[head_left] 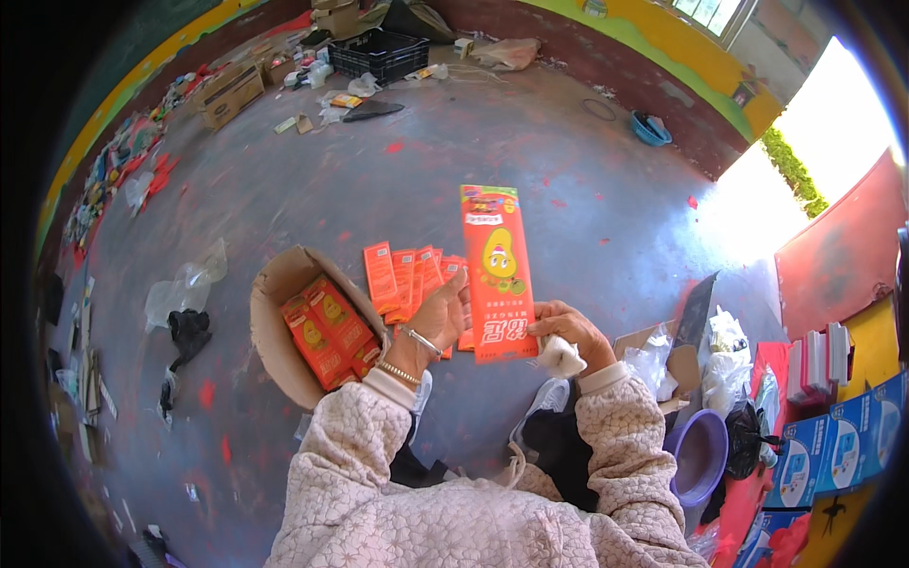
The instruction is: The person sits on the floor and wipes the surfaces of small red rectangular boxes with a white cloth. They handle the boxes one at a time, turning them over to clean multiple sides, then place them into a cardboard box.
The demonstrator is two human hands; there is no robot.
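Packet [498, 260], flat, oblong and red-orange, with a yellow cartoon figure at mid-face and large white lettering near the lower end: raised upright, well to the right of an open cardboard box, at centre of view. Pinched near the lower right edge by the fingers of the bare right hand [573, 331], with a soft white wad [561, 358] against the lower side of that hand. To the left, close to the packet but apart from its face, the bare left hand [437, 317], fingers partly curled over a fanned row of narrower red-orange packets [381, 276]; whether gripping these or only in front of them, impossible to tell. At the left wrist, one silver-coloured bangle [422, 342] and one gold-coloured beaded bracelet [400, 374]. Just left of that wrist, the brown open-topped cardboard box [270, 293], with more red-orange printed packets [327, 327] inside. Farther right, near the right sleeve, a round purple plastic bucket [722, 445]; beyond, blue printed flat boxes [805, 450]. Across the grey, red-flecked floor [312, 189], a black slatted plastic crate [381, 62] and a round blue basin [650, 130] by the wall.
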